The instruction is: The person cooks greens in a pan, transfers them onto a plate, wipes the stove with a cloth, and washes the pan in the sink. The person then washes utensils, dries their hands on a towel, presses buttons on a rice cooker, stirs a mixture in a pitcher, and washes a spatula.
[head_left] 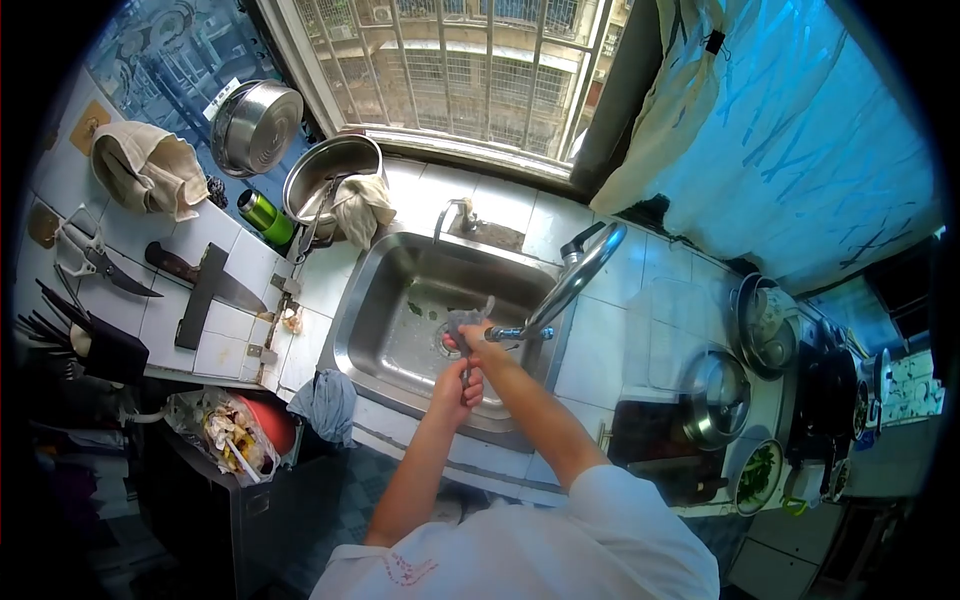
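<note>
Both hands (462,372) hold a knife (467,335) upright under the faucet (570,285).

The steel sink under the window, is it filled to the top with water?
No, the steel sink holds no standing water: its bare metal floor and round drain show plainly beside the hands.

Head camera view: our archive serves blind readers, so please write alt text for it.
Seen from above, a person's left hand and right hand hold a small grey object under the curved chrome tap of a stainless steel sink; a lidded steel pot sits to the right.
</note>
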`<control>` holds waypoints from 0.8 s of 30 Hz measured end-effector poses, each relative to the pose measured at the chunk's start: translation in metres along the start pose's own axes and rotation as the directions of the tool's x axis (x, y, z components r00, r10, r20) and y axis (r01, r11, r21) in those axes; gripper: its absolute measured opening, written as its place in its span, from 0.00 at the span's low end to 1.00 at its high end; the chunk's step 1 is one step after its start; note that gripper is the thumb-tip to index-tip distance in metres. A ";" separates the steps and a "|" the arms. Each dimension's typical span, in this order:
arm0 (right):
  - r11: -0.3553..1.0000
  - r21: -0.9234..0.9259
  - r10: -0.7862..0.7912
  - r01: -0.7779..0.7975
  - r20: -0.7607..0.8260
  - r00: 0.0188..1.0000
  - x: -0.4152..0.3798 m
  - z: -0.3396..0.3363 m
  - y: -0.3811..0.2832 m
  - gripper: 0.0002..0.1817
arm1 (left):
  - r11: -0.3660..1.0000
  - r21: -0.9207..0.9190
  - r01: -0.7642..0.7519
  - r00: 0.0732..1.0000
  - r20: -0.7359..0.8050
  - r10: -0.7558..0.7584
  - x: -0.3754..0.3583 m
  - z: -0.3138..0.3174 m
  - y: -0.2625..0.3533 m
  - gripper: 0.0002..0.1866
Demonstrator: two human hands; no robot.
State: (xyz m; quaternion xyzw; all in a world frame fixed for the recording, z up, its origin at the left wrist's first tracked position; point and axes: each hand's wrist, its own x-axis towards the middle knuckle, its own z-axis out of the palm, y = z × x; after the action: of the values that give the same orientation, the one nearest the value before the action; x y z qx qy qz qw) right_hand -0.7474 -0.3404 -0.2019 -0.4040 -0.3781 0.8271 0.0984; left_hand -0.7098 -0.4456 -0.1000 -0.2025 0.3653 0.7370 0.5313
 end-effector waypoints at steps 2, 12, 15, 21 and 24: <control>0.974 -0.105 0.208 -0.201 0.063 0.976 -0.011 -0.002 -0.013 0.09 | 1.000 0.018 -0.001 1.000 0.030 0.001 0.003 0.000 0.001 0.13; 0.495 -0.861 0.090 0.119 0.187 0.978 0.003 -0.014 -0.023 0.17 | 0.992 0.050 0.116 0.989 -0.094 -0.111 0.036 -0.039 -0.004 0.33; 0.243 -0.909 -0.058 0.340 0.336 0.940 -0.037 -0.009 -0.033 0.19 | 0.996 -0.079 -0.047 0.998 -0.036 0.044 0.061 -0.041 0.002 0.26; 0.132 -0.894 -0.123 0.429 0.415 0.902 -0.074 -0.031 -0.046 0.11 | 0.996 0.069 -0.048 0.988 -0.142 0.058 0.133 -0.048 -0.005 0.11; -0.070 -0.877 -0.283 0.475 0.474 0.834 -0.087 -0.051 -0.046 0.16 | 0.999 0.008 -0.054 0.996 -0.074 0.055 0.155 -0.047 -0.013 0.15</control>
State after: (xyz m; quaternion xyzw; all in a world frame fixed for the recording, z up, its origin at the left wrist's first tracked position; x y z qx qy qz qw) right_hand -0.6598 -0.3212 -0.1374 -0.1763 -0.9353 0.3067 -0.0021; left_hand -0.7569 -0.3806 -0.2408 -0.2182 0.3924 0.7421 0.4977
